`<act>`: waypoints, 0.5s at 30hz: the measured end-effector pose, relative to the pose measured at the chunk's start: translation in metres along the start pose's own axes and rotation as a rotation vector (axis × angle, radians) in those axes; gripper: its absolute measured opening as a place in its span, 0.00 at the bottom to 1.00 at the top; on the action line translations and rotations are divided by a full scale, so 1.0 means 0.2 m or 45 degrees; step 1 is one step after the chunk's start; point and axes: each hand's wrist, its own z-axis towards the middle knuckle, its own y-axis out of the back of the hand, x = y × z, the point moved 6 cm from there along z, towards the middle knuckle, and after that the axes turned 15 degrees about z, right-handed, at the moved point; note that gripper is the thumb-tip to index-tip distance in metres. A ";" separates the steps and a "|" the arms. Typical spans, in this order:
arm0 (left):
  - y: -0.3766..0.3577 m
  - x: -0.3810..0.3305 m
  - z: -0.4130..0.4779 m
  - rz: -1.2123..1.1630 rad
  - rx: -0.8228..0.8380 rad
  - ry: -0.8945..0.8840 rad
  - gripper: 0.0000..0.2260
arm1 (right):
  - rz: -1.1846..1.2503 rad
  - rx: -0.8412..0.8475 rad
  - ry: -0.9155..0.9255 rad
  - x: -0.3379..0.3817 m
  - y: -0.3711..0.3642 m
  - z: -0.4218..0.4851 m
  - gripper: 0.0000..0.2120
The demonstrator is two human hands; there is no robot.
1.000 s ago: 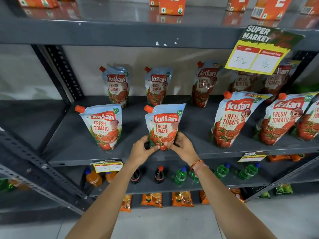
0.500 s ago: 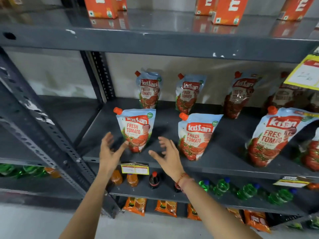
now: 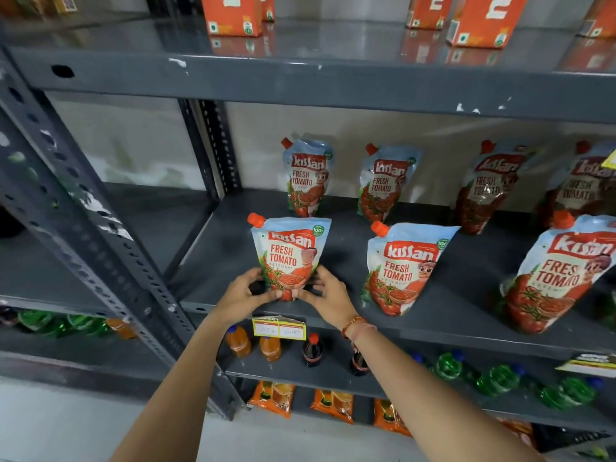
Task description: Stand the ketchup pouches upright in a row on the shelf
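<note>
Blue-and-red ketchup pouches with orange caps stand on the dark grey shelf [image 3: 233, 228] in a front and a back row. The leftmost front pouch [image 3: 289, 251] stands upright near the shelf's front edge. My left hand [image 3: 245, 293] grips its bottom left corner and my right hand [image 3: 325, 293] grips its bottom right corner. To its right stand a second front pouch [image 3: 405, 268] and a third front pouch [image 3: 560, 275], both leaning slightly. Behind them, several pouches line the back, among them the back-left pouch [image 3: 308, 178] and another back pouch [image 3: 386, 181].
A perforated steel upright [image 3: 90, 228] runs diagonally at the left. Orange cartons [image 3: 233, 13] stand on the shelf above. A yellow price tag [image 3: 279, 328] hangs on the shelf's front edge. Below are small drink bottles [image 3: 270, 346], green bottles [image 3: 500, 378] and orange packets [image 3: 273, 396].
My hands left the second front pouch, moved left with fingers spread, and have now closed on the base of the leftmost front pouch. The camera view shifted left.
</note>
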 end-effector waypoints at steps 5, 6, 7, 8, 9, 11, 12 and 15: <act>-0.01 -0.02 -0.03 0.014 -0.007 0.023 0.28 | 0.010 -0.006 -0.009 0.01 0.00 -0.02 0.26; -0.01 -0.01 -0.03 0.007 -0.012 0.020 0.29 | 0.016 -0.008 -0.005 0.00 0.00 -0.02 0.26; -0.01 -0.02 -0.04 0.015 -0.008 0.038 0.29 | 0.011 -0.015 -0.015 0.01 -0.01 -0.03 0.25; -0.01 -0.02 -0.05 0.016 -0.009 0.032 0.29 | 0.009 -0.024 -0.007 0.01 0.00 -0.03 0.25; -0.01 -0.04 -0.06 0.037 -0.004 0.049 0.29 | -0.001 -0.031 -0.023 0.02 0.00 -0.04 0.25; -0.01 -0.05 -0.08 0.076 -0.040 0.066 0.30 | -0.025 -0.035 -0.033 0.01 0.00 -0.05 0.25; -0.01 -0.05 -0.09 0.084 -0.092 0.077 0.30 | -0.048 -0.046 -0.021 0.02 0.01 -0.05 0.26; 0.04 -0.10 -0.18 0.015 -0.350 0.139 0.28 | -0.154 -0.170 0.053 0.08 0.04 -0.11 0.26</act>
